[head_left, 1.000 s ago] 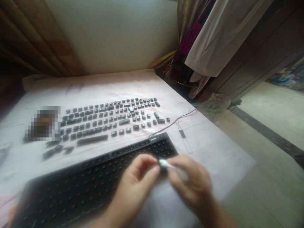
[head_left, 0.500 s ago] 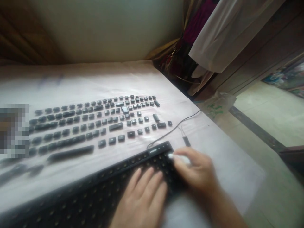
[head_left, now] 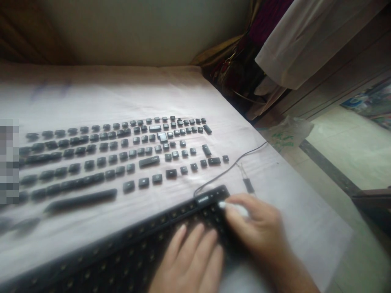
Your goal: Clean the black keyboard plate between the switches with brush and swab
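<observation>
A black keyboard base (head_left: 100,252) with its keycaps off lies across the front of the table. My left hand (head_left: 192,260) rests flat on it, fingers stretched out and apart, holding nothing. My right hand (head_left: 259,232) is closed in a pinch around a small white wad (head_left: 241,209), perhaps cloth or tissue. The wad's tip touches or hovers just over the base's upper right part, by the printed label. Beyond the base, loose black keycaps (head_left: 149,161) are spread in rows. A wire keycap puller (head_left: 248,185) with a black handle lies past my right hand.
A thin black cable (head_left: 224,169) runs from the base over the right edge of the white-covered table (head_left: 128,91). Light cloth (head_left: 293,44) hangs beyond the back right corner. A plastic bag (head_left: 288,132) is on the floor to the right.
The camera view has shifted slightly, so keyboard and hands appear a little further right. Both hands keep nearly the same place on the base; the white wad is still in my right hand.
</observation>
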The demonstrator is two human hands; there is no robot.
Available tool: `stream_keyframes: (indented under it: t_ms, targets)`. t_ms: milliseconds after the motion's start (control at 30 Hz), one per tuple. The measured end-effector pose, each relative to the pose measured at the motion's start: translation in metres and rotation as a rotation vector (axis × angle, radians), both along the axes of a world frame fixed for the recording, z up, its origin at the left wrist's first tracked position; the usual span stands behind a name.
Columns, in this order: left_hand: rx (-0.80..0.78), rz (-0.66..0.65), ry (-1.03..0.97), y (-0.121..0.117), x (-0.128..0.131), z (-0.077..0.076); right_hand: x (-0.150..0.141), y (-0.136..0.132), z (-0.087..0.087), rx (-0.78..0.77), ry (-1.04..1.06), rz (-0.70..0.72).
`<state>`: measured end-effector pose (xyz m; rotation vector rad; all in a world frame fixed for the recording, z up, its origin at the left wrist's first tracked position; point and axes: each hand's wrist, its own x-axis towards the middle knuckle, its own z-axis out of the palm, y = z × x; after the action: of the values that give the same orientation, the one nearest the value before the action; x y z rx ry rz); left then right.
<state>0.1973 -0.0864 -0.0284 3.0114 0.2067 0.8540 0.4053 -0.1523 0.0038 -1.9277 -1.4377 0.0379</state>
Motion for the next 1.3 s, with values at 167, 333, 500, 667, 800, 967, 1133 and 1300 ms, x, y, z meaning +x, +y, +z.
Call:
stream_keyframes:
  t_ms: [167,333,500,667,800,967,1133,1300]
  targets:
    - [-0.051,0.006,0.002,-0.007,0.004,0.000,0.001,-0.002,0.004,0.001,0.079,-0.025]
    - [-0.266,0.125,-0.184,-0.017,0.010,-0.001,0.000,-0.010,0.012,-0.002,0.393,-0.047]
    - [-0.557,0.122,-0.089,-0.010,-0.003,0.027,-0.016,-0.022,0.026,-0.074,0.765,0.023]
    - [-1.094,0.083,-0.306,-0.009,-0.008,0.059,-0.044,-0.031,0.045,-0.175,0.910,0.208]
    - [-1.496,0.098,-0.297,-0.013,-0.015,0.071,-0.068,-0.034,0.051,-0.177,0.893,0.217]
    - [-1.592,0.163,-0.336,-0.015,-0.038,0.072,-0.088,-0.033,0.053,-0.038,0.675,0.178]
    - [-1.779,0.112,-0.428,-0.021,-0.054,0.078,-0.106,-0.033,0.052,0.091,0.780,0.175]
    - [-1.859,0.066,-0.437,-0.036,-0.064,0.087,-0.124,-0.034,0.051,0.113,0.930,0.099]
